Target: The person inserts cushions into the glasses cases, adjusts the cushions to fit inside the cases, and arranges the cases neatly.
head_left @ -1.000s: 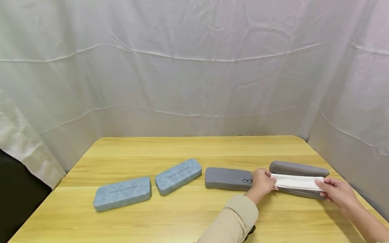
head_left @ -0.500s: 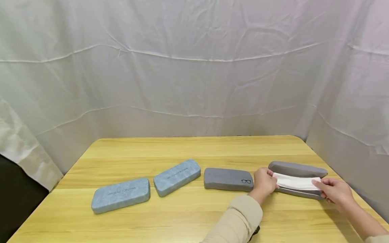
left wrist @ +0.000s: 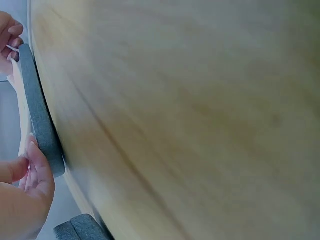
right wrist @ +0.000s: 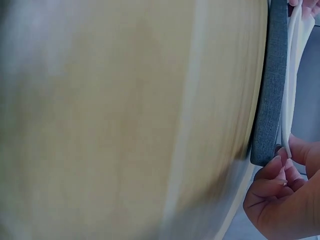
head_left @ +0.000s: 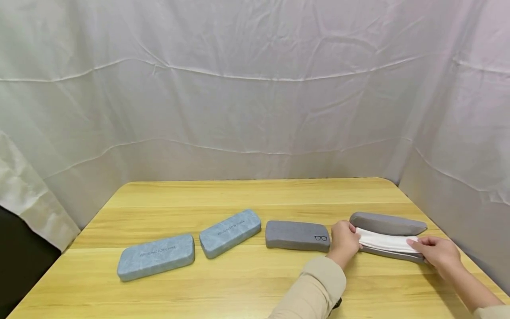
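A folded white cloth is stretched between my two hands over the bottom half of a grey glasses case, whose lid stands raised behind it. My left hand pinches the cloth's left end; in the left wrist view, thumb and fingers of that hand meet at the case's end. At the other end, my right hand pinches the cloth between thumb and fingers, close to the case's rim. In the right wrist view the cloth lies along the inner side of the case wall.
A closed grey glasses case with a glasses mark lies just left of my left hand. Two closed blue cases with lettering lie further left on the wooden table. A pale curtain hangs behind the table.
Both hands have lowered the white cloth slightly toward the bottom half of the grey case, and it bows more now. The view has shifted a little; the other cases stay put.
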{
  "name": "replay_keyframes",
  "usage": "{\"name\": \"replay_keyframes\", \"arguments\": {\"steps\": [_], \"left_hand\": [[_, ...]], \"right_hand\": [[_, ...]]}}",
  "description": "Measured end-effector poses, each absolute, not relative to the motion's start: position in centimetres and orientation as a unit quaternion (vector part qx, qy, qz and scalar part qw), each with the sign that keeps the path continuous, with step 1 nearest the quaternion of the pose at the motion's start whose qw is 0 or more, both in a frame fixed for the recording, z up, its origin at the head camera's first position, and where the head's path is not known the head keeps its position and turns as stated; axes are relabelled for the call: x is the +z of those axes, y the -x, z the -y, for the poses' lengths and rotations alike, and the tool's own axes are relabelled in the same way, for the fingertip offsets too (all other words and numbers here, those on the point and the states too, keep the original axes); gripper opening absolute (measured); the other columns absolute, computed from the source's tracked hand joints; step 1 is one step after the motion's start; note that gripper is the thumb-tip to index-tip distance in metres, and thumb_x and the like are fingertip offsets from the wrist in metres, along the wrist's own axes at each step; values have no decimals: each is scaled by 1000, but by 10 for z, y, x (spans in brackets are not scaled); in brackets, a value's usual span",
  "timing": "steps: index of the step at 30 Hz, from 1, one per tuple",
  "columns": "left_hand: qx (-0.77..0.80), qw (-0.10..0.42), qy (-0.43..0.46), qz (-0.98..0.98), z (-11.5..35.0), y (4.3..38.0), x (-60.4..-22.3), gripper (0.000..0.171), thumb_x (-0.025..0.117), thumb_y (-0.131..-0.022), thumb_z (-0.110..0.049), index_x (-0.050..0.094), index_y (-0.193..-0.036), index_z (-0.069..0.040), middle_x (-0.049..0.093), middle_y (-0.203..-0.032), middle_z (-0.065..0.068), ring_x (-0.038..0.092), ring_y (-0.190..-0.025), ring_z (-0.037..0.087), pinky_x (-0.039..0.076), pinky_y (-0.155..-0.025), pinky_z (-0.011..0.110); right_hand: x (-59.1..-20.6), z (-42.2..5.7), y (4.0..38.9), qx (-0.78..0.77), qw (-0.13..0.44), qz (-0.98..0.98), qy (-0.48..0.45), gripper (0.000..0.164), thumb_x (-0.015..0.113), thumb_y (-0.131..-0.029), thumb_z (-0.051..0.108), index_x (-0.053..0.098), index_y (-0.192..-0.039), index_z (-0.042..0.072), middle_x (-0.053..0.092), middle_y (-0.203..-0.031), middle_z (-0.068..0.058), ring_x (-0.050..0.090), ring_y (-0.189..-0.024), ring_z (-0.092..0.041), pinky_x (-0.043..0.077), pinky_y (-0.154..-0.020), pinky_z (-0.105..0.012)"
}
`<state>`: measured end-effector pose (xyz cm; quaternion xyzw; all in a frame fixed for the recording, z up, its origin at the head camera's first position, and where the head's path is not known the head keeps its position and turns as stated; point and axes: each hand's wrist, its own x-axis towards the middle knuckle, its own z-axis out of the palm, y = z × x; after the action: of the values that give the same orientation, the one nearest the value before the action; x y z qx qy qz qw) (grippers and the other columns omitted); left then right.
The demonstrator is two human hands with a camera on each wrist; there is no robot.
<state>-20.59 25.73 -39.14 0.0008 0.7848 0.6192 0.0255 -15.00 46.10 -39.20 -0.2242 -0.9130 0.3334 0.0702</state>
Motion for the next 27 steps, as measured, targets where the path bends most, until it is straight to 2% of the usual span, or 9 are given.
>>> {"name": "replay_keyframes", "arguments": {"steps": [7,12,17,22,27], "left_hand": [[577,0,15,-816,-257,207,-391,27,74,-72,0,54,-55,-6,57,-52,2,58,-40,14,40,-41,17],[533,-22,1,-846,-256,210,-389,25,76,-71,-6,56,-56,-7,57,-55,0,54,-52,9,44,-50,19],[526,-15,8,-850,-256,214,-387,26,77,-72,-9,55,-57,-9,55,-57,-1,53,-57,10,44,-54,23],[510,-27,16,-860,-256,216,-387,27,78,-71,-10,56,-55,-8,58,-57,1,56,-55,12,46,-53,22],[495,-23,-1,-868,-252,218,-384,22,76,-73,-10,62,-57,-7,63,-59,2,61,-57,13,48,-53,20]], "right_hand": [[-391,-457,151,329,60,916,223,36,60,-86,39,63,-74,5,50,-54,7,44,-49,-7,38,-47,-26],[-387,-456,152,327,47,919,217,37,59,-87,41,62,-74,6,51,-55,7,46,-48,-7,39,-45,-26],[-384,-457,154,318,37,924,210,42,57,-88,43,62,-78,2,52,-56,8,47,-49,-8,39,-44,-26],[-383,-455,155,300,43,933,196,45,55,-89,42,62,-81,-2,54,-56,8,49,-49,-8,38,-45,-26],[-383,-453,157,304,48,932,189,37,58,-88,36,64,-75,1,54,-55,7,50,-48,-8,40,-45,-26]]}}
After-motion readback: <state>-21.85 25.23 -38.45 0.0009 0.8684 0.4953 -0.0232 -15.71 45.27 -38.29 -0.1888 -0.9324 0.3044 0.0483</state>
